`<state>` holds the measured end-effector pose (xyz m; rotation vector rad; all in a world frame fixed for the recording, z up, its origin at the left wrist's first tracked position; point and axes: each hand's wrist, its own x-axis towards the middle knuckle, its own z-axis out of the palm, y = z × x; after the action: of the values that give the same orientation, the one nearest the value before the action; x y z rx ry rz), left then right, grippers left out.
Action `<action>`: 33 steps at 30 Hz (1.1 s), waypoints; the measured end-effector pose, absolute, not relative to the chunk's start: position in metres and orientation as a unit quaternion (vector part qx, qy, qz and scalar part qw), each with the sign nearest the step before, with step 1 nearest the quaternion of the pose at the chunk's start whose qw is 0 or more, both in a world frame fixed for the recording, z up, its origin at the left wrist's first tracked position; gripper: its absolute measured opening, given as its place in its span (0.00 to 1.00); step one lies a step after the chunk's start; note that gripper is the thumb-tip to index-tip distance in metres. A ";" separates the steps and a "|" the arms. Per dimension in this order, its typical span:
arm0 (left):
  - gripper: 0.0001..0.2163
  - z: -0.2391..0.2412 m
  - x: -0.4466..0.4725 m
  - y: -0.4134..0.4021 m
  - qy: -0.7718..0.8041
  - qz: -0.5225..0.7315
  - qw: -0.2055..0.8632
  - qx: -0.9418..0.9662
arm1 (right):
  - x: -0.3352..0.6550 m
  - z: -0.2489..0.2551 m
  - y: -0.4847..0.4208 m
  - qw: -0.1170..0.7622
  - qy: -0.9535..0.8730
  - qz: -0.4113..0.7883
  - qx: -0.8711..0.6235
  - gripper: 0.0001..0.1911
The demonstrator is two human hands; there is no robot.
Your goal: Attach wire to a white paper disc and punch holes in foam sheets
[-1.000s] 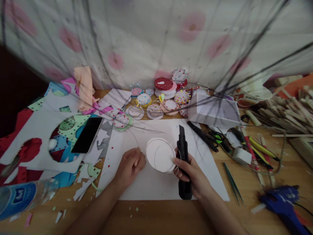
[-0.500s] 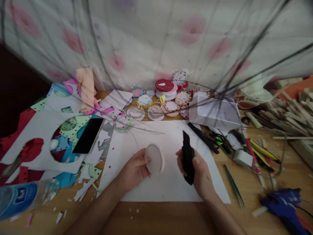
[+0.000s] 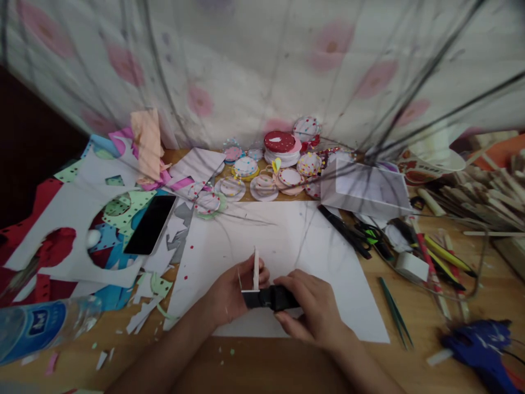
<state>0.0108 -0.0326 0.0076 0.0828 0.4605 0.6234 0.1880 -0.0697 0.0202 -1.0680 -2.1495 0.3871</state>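
Left hand [image 3: 229, 293]: fingers curled partway, pinching a white disc [image 3: 256, 269] that stood on edge, seen nearly side-on. Right hand [image 3: 314, 303]: closed around a black utility knife [image 3: 281, 298], blade pointing left toward the left palm. Blade sat right at the disc's lower edge; couldn't tell whether it had bitten in.

Disc and knife were both held above a white paper sheet [image 3: 324, 246] lying flat on the bench [image 3: 344, 364], a few tiny red bits near the sheet's left edge.

Right of the sheet: green tweezers [image 3: 394, 313] just beside it, then a blue glue gun [image 3: 478, 342] nearer the person, with yellow-handled pliers [image 3: 449, 255] and a small white block [image 3: 413, 266] farther back. Wooden sticks [image 3: 496, 189] were heaped at far right.

Left of the sheet: a dark-screened phone [image 3: 151, 225] beside coloured paper scraps, plus a clear bottle [image 3: 77, 317] on its side, blue label.

Behind the sheet: a row of small round pieces [image 3: 263, 187], many with coloured dots, and an open white box [image 3: 369, 189]. Pink-flowered sheeting [image 3: 254, 60] hung at the back.
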 end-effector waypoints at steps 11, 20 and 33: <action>0.06 0.007 0.008 -0.035 0.232 0.271 0.933 0.036 | 0.188 0.022 -0.069 0.349 -0.827 0.151 -0.413 0.16; 0.07 0.007 0.007 -0.035 0.236 0.262 0.935 0.034 | 0.188 0.020 -0.069 0.356 -0.826 0.149 -0.411 0.15; 0.09 0.010 0.009 -0.038 0.276 0.258 0.925 0.029 | 0.188 0.019 -0.071 0.337 -0.824 0.182 -0.418 0.17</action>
<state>0.0092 -0.0381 0.0100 0.0596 0.5670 0.5290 0.1880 -0.0712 0.0187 -1.0898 -2.1481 0.4737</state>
